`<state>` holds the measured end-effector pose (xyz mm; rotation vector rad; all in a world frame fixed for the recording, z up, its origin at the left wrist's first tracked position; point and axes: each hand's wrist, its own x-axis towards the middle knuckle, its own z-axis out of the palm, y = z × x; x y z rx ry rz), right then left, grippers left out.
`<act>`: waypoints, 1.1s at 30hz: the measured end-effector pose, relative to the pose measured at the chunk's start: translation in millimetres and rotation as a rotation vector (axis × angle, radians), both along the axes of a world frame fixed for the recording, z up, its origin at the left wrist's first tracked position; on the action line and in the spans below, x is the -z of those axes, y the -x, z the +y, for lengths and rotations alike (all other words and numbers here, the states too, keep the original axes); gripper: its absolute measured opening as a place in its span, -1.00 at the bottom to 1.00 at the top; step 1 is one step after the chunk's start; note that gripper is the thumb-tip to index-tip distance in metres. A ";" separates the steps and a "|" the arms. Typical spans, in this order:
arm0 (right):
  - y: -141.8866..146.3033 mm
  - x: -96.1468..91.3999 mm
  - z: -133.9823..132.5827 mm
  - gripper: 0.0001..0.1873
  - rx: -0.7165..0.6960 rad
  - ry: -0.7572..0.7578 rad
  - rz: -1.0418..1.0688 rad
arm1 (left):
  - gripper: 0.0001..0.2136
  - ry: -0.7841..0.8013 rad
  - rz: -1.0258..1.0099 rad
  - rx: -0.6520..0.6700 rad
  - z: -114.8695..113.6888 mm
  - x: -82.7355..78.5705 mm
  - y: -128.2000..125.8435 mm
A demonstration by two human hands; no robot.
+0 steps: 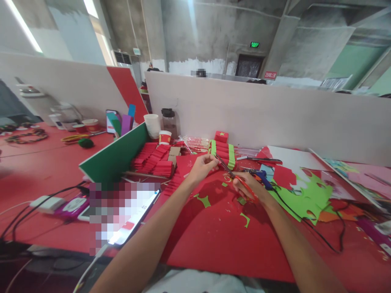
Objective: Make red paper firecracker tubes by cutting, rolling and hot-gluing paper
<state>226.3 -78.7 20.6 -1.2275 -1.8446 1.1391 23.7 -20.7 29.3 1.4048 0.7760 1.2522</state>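
Note:
My right hand (242, 184) grips a pair of scissors (251, 190) with red-orange handles, its dark blades pointing up and left. The blade tips reach the fingers of my left hand (204, 166), which are pinched together. What they pinch is too small to make out. Just beyond the hands lies a row of red paper rolls (222, 149) edged with green strips. Below the hands, green paper scraps (204, 200) are scattered over the red tabletop (220, 240). A red sheet (186, 165) lies beside my left hand.
Left of my arms are a lit phone (134, 219), stacked folded red paper (152, 156) and a green divider (116, 154). Paper cups (152, 125) and a bottle (169, 122) stand behind. On the right are a blue glue gun (263, 178) with its cord and cut green paper (311, 195).

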 end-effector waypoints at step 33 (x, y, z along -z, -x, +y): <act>3.6 9.6 3.9 -0.13 -0.015 0.000 0.057 | -0.82 -0.016 -0.003 0.109 3.3 5.2 -1.3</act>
